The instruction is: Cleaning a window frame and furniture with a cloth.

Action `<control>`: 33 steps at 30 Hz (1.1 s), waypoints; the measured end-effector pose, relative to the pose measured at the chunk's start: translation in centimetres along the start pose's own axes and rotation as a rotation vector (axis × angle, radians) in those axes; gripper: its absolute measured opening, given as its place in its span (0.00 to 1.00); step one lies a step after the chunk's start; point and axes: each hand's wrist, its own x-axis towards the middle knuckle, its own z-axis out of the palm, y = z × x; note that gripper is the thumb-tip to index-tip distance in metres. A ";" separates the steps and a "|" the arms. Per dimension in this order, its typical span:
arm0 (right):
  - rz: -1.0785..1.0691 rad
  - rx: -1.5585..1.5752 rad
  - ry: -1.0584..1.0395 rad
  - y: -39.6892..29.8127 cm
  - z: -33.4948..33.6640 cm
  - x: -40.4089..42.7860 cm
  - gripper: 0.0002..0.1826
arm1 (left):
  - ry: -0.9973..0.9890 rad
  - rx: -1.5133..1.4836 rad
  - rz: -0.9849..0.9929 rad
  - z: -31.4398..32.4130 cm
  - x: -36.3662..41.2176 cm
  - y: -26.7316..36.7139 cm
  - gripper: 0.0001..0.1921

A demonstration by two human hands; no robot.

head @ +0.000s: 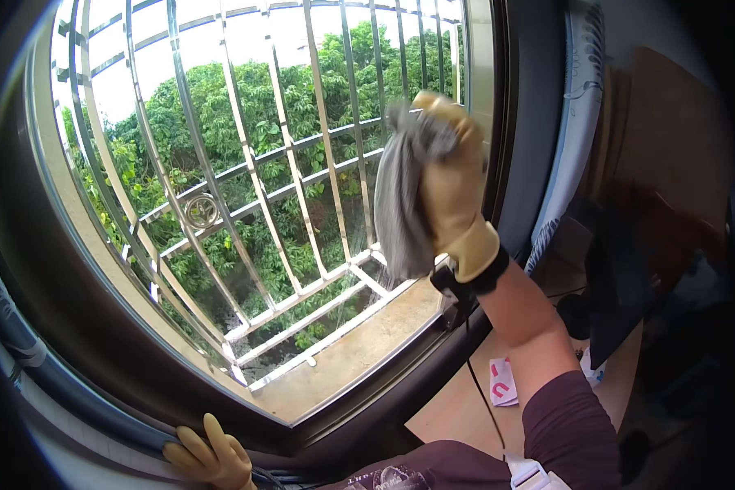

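My right hand (456,184), in a tan work glove, is raised before the right part of the window. Bunched in its fingers is a grey cloth (398,208), whose loose end hangs down to the left of the wrist. Behind the cloth is the window opening; I cannot tell whether the cloth touches glass. At the lower left, my left hand (214,453) wears a similar glove. Its fingers are spread and rest against the lower edge of the dark window frame (141,398), with one finger pointing up.
Stainless steel security bars (257,159) stand outside, with green trees behind them. A beige outer ledge (355,355) runs below. Patterned curtains (569,135) hang on the right. On a wooden tabletop (447,416) lies a printed paper packet (503,383), near a black cable (481,386).
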 end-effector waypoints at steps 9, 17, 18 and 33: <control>-0.635 -0.781 -0.507 -0.6 10.0 -14.2 0.19 | 0.012 0.053 0.008 0.9 -1.0 -0.1 0.19; -0.827 -0.524 -0.718 4.5 7.3 -20.6 0.25 | 0.015 0.003 -0.012 1.1 -1.6 0.4 0.20; -0.801 -0.569 -0.638 4.2 6.4 -18.4 0.21 | 0.002 -0.016 -0.016 1.0 -1.6 0.2 0.19; -0.415 -0.118 0.440 0.0 0.9 20.3 0.10 | 0.057 -0.030 -0.011 1.0 -2.3 -0.3 0.19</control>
